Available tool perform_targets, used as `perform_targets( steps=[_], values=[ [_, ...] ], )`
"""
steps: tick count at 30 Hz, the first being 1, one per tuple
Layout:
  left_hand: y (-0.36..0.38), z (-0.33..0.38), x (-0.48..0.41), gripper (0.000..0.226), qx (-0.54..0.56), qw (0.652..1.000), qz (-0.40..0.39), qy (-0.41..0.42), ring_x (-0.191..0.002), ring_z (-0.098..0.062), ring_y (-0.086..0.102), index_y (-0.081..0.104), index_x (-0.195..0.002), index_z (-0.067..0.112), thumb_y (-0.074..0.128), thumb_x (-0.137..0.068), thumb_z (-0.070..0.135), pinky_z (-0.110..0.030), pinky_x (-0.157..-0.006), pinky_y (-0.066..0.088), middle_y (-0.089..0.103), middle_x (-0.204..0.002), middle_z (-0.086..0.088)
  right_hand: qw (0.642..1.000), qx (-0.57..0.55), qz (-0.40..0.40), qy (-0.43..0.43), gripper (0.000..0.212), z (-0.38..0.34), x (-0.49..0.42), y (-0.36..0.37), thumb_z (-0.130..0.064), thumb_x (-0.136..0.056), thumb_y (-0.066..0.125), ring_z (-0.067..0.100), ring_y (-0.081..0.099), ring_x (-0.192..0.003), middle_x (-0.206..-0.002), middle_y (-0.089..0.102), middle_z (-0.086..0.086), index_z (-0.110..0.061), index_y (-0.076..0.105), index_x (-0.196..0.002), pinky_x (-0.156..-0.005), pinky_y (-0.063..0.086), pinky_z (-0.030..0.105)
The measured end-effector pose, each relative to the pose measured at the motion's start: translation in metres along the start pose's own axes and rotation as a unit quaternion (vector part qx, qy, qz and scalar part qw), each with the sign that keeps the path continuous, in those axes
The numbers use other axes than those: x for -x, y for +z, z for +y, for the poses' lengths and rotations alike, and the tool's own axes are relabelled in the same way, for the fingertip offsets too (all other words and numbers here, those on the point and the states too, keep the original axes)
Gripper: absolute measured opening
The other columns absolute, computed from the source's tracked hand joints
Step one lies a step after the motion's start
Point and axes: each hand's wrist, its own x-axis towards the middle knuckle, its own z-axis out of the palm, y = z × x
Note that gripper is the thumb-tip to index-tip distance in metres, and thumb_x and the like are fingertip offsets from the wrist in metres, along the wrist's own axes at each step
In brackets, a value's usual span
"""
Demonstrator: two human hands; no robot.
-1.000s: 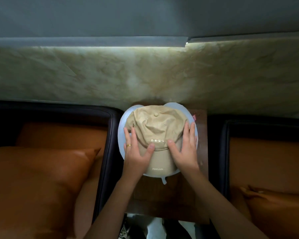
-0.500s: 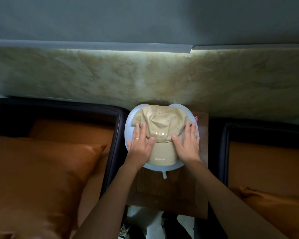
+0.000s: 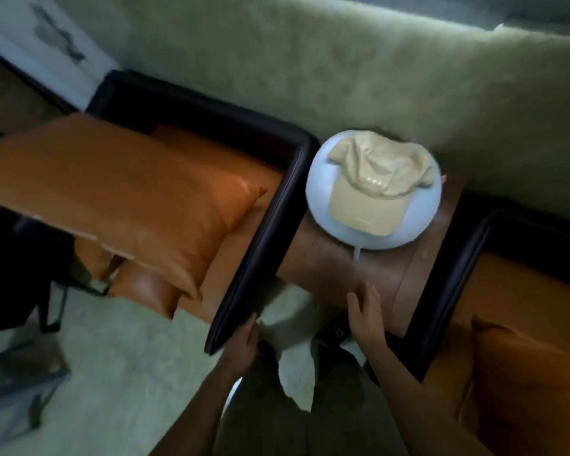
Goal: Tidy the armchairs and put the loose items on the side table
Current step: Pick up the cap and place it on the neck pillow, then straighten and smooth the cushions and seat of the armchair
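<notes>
The dark-framed armchair on the left (image 3: 277, 225) holds a large orange satin cushion (image 3: 145, 199), which lies across its orange seat and reaches past the front edge. A second dark-framed armchair on the right (image 3: 458, 258) has a smaller orange cushion (image 3: 524, 373) lying in its seat, partly cut off by the frame edge. Between the two chairs stands the brown wooden side table, whose surface (image 3: 343, 268) carries a round pale blue disc (image 3: 320, 179) set toward the wall. A beige fabric cap (image 3: 375, 185) lies on the disc, its crown crumpled toward the wall and its flat brim pointing toward the person. Both hands are released and hold nothing. The right hand (image 3: 366, 314) hovers with straight fingers over the front edge of the surface, well apart from the cap. The left hand (image 3: 242, 343) is relaxed just beside the front end of the left chair's arm; blur hides whether it touches.
</notes>
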Motion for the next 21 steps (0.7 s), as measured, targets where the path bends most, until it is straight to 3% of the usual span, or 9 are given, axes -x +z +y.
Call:
perform_targets(
  steps=[3,5,7,9,12,17,21],
  values=[
    [-0.002,-0.040,0.037,0.045,0.037,0.997,0.046,-0.055,-0.132,-0.029,0.049,0.037,-0.152,0.015,0.038,-0.107,0.014,-0.024,-0.098,0.035,0.051,-0.145,-0.015,0.996,0.071,-0.056,-0.004,0.078,0.023,-0.002,0.020,-0.063,-0.089,0.039,0.030,0.041,-0.139,-0.149,0.044,0.011,-0.014,0.037,-0.149,-0.115,0.037,0.054],
    [-0.005,-0.064,0.057,0.046,0.071,0.993,0.061,-0.077,-0.128,-0.027,0.053,0.039,-0.151,0.021,0.040,-0.106,0.018,-0.025,-0.096,0.037,0.054,-0.142,-0.012,0.986,0.134,-0.093,-0.032,0.064,0.010,0.008,0.033,-0.052,-0.094,0.044,0.030,0.050,-0.131,-0.140,0.053,0.012,-0.012,0.044,-0.144,-0.111,0.042,0.049],
    [-0.009,-0.088,0.073,0.045,0.117,0.986,0.076,-0.092,-0.132,-0.023,0.050,0.043,-0.149,0.023,0.044,-0.104,0.021,-0.027,-0.103,0.037,0.050,-0.148,-0.007,0.966,0.205,-0.147,-0.056,0.044,-0.009,0.024,0.049,-0.037,-0.101,0.046,0.032,0.061,-0.112,-0.122,0.062,0.015,-0.010,0.050,-0.136,-0.092,0.051,0.038],
    [-0.015,-0.112,0.085,0.041,0.146,0.980,0.088,-0.099,-0.131,-0.021,0.051,0.050,-0.144,0.022,0.046,-0.103,0.021,-0.027,-0.102,0.038,0.052,-0.147,-0.005,0.932,0.279,-0.223,-0.068,0.033,-0.021,0.039,0.068,-0.031,-0.105,0.044,0.026,0.063,-0.096,-0.112,0.065,0.009,-0.016,0.054,-0.133,-0.073,0.047,0.031],
    [-0.026,-0.147,0.104,0.038,0.183,0.972,0.103,-0.103,-0.123,-0.024,0.058,0.056,-0.139,0.022,0.048,-0.102,0.023,-0.029,-0.099,0.044,0.059,-0.139,-0.006,0.886,0.344,-0.293,-0.101,0.026,-0.032,0.063,0.107,-0.028,-0.105,0.047,0.024,0.061,-0.109,-0.117,0.062,0.003,-0.020,0.063,-0.123,-0.082,0.040,0.027],
    [-0.043,-0.229,0.138,0.038,0.227,0.961,0.109,-0.111,-0.125,-0.023,0.057,0.055,-0.139,0.021,0.050,-0.101,0.025,-0.032,-0.105,0.044,0.058,-0.140,-0.006,0.833,0.428,-0.327,-0.127,0.019,-0.040,0.111,0.196,-0.023,-0.102,0.051,0.021,0.063,-0.100,-0.105,0.065,0.000,-0.020,0.067,-0.112,-0.083,0.047,0.029],
    [-0.071,-0.312,0.159,0.039,0.204,0.971,0.101,-0.068,-0.128,-0.020,0.055,0.056,-0.139,0.020,0.047,-0.101,0.021,-0.025,-0.104,0.039,0.058,-0.141,-0.004,0.850,0.412,-0.292,-0.149,0.014,-0.047,0.165,0.280,-0.022,-0.100,0.054,0.024,0.068,-0.095,-0.102,0.072,0.003,-0.023,0.067,-0.106,-0.090,0.054,0.040]
  ],
)
